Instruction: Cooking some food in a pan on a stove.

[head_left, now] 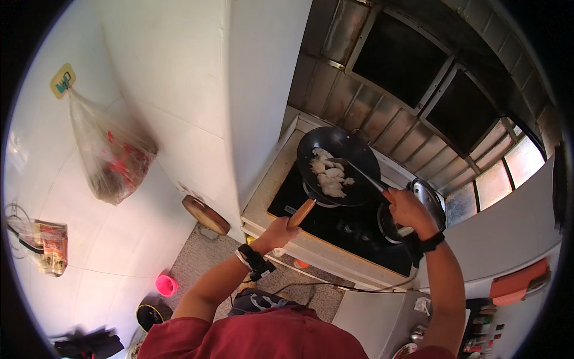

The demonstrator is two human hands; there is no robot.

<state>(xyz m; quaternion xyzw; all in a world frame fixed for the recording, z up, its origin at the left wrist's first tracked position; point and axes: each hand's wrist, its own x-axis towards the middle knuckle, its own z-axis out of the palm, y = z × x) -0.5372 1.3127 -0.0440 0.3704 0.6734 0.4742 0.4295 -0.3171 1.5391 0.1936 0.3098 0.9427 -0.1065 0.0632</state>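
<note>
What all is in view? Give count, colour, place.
Cooktop: 1, black, centre right
Wok: 1, black, on cooktop
Wok handle: 1, brown, wok's near side
Food pieces: several, whitish, in wok
Spatula: 1, grey, in wok
Lidded pot: 1, silvery, right of wok
Dark panels: 2, black, above cooktop
Window: 1, bright, upper right
Hook: 1, yellowish, upper left
Plastic bag: 1, translucent, below hook
Packet: 1, multicoloured, far left
Round board: 1, brown, left of cooktop
Container: 1, pink, lower left
Bin: 1, black, lower left
Small items: several, mixed, lower right, unclear
Wristbands: 2, black, on wrists
Shirt: 1, dark red, bottom
Left hand: 1, bare, gripping wok handle
Right hand: 1, bare, gripping spatula
</note>
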